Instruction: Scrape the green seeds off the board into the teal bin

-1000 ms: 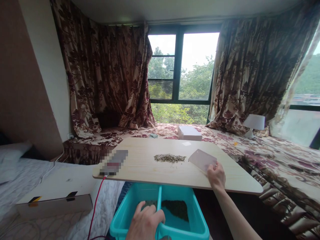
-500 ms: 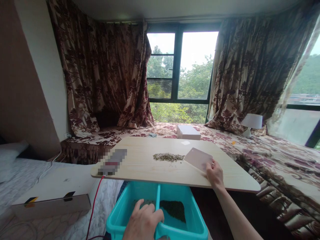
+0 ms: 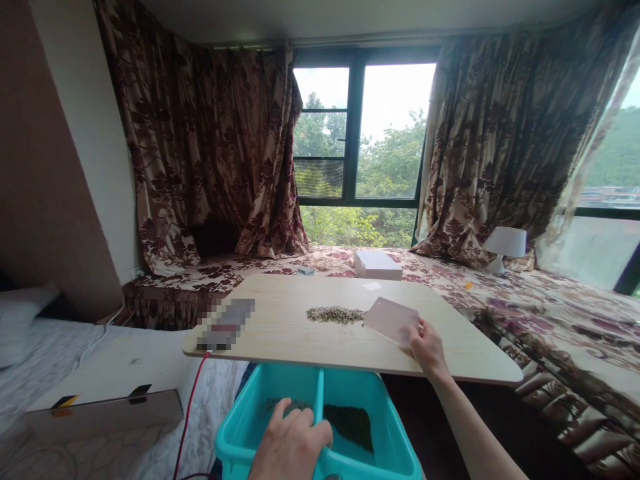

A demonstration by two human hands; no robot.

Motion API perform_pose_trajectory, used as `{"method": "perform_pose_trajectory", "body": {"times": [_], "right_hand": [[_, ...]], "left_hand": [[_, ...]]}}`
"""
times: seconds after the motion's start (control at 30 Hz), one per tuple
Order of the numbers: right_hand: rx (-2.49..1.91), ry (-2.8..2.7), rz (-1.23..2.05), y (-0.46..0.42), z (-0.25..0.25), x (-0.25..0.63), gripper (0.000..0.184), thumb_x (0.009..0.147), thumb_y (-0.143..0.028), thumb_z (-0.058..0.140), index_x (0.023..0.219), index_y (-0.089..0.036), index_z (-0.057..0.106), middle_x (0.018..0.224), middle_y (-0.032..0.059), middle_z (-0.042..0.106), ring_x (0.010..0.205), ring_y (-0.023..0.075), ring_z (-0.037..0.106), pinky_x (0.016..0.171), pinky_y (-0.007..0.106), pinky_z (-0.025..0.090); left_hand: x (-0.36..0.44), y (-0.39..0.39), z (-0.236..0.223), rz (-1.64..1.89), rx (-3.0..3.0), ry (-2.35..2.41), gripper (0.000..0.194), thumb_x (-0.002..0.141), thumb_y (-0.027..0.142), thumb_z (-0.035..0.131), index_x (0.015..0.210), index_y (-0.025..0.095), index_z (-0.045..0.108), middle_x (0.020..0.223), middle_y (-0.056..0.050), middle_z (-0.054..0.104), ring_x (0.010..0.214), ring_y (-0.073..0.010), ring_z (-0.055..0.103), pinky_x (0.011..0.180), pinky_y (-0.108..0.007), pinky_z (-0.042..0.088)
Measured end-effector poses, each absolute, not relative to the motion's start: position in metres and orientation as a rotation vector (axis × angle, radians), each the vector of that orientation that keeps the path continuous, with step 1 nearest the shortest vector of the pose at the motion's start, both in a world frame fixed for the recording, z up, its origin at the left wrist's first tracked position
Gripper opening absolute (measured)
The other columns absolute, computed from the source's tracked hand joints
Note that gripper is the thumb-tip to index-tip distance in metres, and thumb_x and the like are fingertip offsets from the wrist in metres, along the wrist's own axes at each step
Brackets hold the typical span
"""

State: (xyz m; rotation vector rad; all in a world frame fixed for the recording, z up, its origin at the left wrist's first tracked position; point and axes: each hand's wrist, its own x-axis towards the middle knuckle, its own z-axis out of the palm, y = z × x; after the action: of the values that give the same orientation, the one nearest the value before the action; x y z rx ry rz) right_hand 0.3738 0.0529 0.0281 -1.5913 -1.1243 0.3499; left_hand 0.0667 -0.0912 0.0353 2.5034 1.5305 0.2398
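Observation:
My right hand [image 3: 427,347] grips a pale pink plastic card [image 3: 391,319] and holds it tilted on the light wooden table [image 3: 280,333], its left edge just right of a small pile of greenish seeds [image 3: 335,314]. My left hand [image 3: 293,443] rests closed over the middle divider of a turquoise two-compartment bin [image 3: 387,427] below the table's near edge. Dark green seeds [image 3: 353,421] lie in the bin's right compartment, and a thin layer shows in the left one.
A blurred flat object [image 3: 226,325] with a red cable [image 3: 189,412] lies on the table's left. A cardboard box [image 3: 107,390] sits on the bed at left. Behind the table are a white box [image 3: 377,264], a white lamp [image 3: 505,247], patterned curtains and a window.
My right hand has slid the pink card leftward, closer to the seed pile. My left hand stays on the bin's divider.

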Motion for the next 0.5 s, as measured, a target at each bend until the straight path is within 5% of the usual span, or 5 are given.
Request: {"method": "perform_pose_trajectory", "body": {"times": [0.5], "right_hand": [[-1.583,-1.139,0.381,0.061,0.021,0.377,0.043,0.072,-0.03,0.053,0.11,-0.014,0.062,0.08,0.0089,0.075,0.075,0.0232,0.071,0.069,0.033,0.053]], "left_hand": [[0.07,-0.089,0.043,0.307,2.483,1.55,0.023,0.071,0.04,0.073,0.088,0.025,0.065,0.086,-0.001,0.065,0.088,-0.023,0.061,0.097,-0.047,0.036]]}}
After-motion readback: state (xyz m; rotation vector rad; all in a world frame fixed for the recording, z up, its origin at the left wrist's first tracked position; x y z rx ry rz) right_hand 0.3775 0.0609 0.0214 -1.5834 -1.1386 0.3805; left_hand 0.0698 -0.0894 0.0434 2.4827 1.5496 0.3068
